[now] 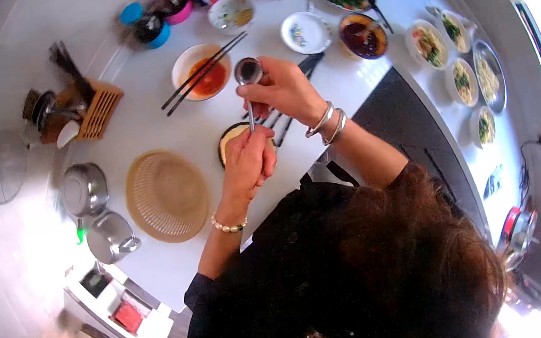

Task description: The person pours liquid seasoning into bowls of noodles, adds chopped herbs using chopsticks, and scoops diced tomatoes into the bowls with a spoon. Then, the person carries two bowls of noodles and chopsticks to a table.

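My left hand [248, 162], with a beaded bracelet at the wrist, is closed round the lower handle of a metal ladle [248, 72]. My right hand [283, 90], wearing two silver bangles, grips the same ladle close to its round head. Dark contents or shadow show in the ladle's head. Just left of it stands a white bowl [180, 63] of red-orange sauce [210, 80], with black chopsticks [191, 84] laid across the rim. A pale round item with a dark edge [232, 137] lies partly hidden beneath my hands.
A beige plastic basket [166, 195] stands left of my hands, with metal pots [85, 190] beyond it. A wooden utensil holder [101, 109] is farther back. Dark sauce fills a bowl [362, 36] behind a cooktop [411, 127]. Several food bowls [464, 80] line the right side.
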Demonstrator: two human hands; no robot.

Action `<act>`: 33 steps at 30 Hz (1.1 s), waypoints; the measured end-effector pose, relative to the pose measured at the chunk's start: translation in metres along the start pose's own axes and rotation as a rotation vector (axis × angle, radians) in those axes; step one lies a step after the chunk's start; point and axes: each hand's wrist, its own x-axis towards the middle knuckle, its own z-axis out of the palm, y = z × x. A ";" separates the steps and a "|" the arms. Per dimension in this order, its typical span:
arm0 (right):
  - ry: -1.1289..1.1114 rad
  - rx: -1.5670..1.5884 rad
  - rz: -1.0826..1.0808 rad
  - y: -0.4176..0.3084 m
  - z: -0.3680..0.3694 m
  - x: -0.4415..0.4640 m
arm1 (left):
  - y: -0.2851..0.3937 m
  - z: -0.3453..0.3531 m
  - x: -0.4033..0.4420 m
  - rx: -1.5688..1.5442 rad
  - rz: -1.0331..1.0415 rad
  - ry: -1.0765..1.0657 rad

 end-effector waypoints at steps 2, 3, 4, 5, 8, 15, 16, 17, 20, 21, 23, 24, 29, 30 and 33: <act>0.102 0.118 0.058 0.021 -0.027 -0.018 | -0.017 0.016 0.012 0.083 -0.050 -0.078; 0.148 0.141 0.057 0.022 -0.041 -0.026 | -0.012 0.030 0.009 0.146 -0.047 -0.079; 0.197 0.166 0.049 0.023 -0.053 -0.036 | -0.016 0.042 0.004 0.171 -0.055 -0.100; 0.246 0.146 0.030 0.022 -0.064 -0.045 | -0.019 0.055 0.005 0.194 -0.048 -0.132; 0.395 0.104 -0.028 0.023 -0.093 -0.083 | -0.024 0.094 0.001 0.290 -0.037 -0.201; 0.919 -0.367 -0.237 0.035 -0.147 -0.180 | -0.066 0.167 -0.010 0.551 0.300 -0.483; 0.937 -0.413 -0.144 0.022 -0.145 -0.186 | -0.067 0.163 -0.002 0.495 0.148 -0.469; 0.978 -0.600 -0.139 0.042 -0.155 -0.190 | -0.072 0.166 -0.002 0.475 -0.021 -0.425; 0.884 0.178 0.160 0.059 -0.197 -0.218 | -0.068 0.189 -0.012 0.448 -0.048 -0.586; 1.044 0.087 0.103 0.081 -0.224 -0.235 | -0.069 0.193 -0.010 0.478 -0.053 -0.646; 1.387 -0.338 0.072 0.112 -0.286 -0.304 | -0.078 0.224 -0.009 0.385 -0.081 -0.785; 1.472 -0.642 0.056 0.111 -0.300 -0.340 | -0.080 0.226 -0.006 0.322 -0.098 -0.851; 1.609 -1.416 0.505 0.192 -0.452 -0.534 | -0.118 0.278 0.016 0.460 -0.108 -0.912; 1.735 -1.358 0.486 0.191 -0.462 -0.556 | -0.123 0.295 0.017 0.628 -0.179 -0.845; 1.541 -1.069 0.749 0.224 -0.498 -0.597 | -0.141 0.344 0.016 0.893 -0.019 -0.886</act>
